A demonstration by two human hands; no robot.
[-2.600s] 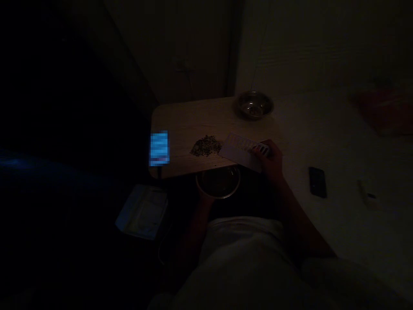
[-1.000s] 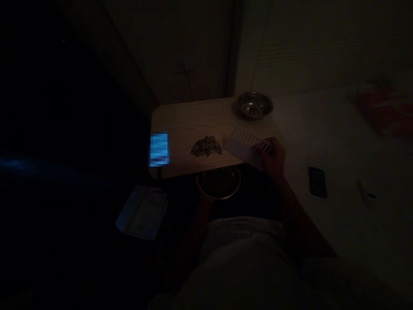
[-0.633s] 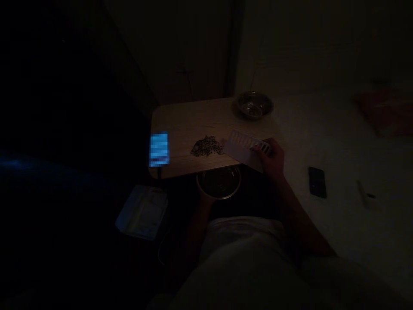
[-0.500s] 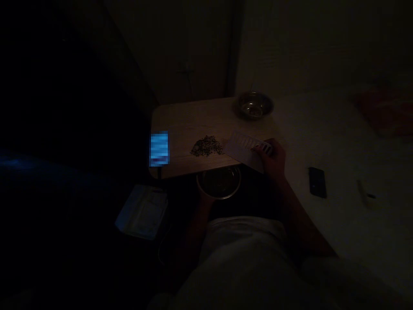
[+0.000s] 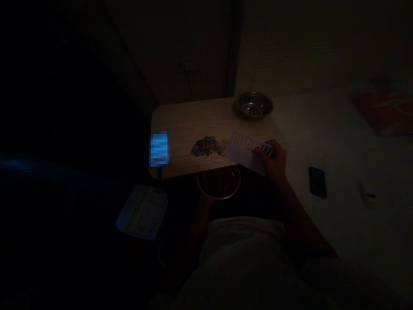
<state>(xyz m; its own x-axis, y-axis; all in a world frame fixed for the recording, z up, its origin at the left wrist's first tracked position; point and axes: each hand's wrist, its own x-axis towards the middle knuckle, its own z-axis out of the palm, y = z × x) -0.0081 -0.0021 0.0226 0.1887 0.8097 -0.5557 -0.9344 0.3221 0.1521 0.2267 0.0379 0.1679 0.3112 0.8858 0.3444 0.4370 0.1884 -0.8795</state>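
Note:
A loose pile of small dark bits, perhaps seeds (image 5: 206, 147), lies on the light wooden tabletop (image 5: 180, 120). My right hand (image 5: 273, 161) is closed on a pale flat sheet with a row of slots (image 5: 243, 154), which reaches left over the table's front edge to the pile's right side. Just below that edge my left hand (image 5: 207, 200) grips the rim of a round metal bowl (image 5: 219, 183) from underneath and the left. Its fingers are mostly lost in the dark, and the bowl's contents are too dim to make out.
Another metal bowl (image 5: 254, 106) stands at the table's back right corner. A lit screen (image 5: 159, 149) is at the left end. On the pale surface to the right lie a dark phone (image 5: 318, 182) and a small light object (image 5: 369, 199). A pale packet (image 5: 142, 212) sits lower left.
The slotted sheet in my right hand has shifted very slightly, its lower edge a touch lower. The pile, both bowls and my left hand stay where they were.

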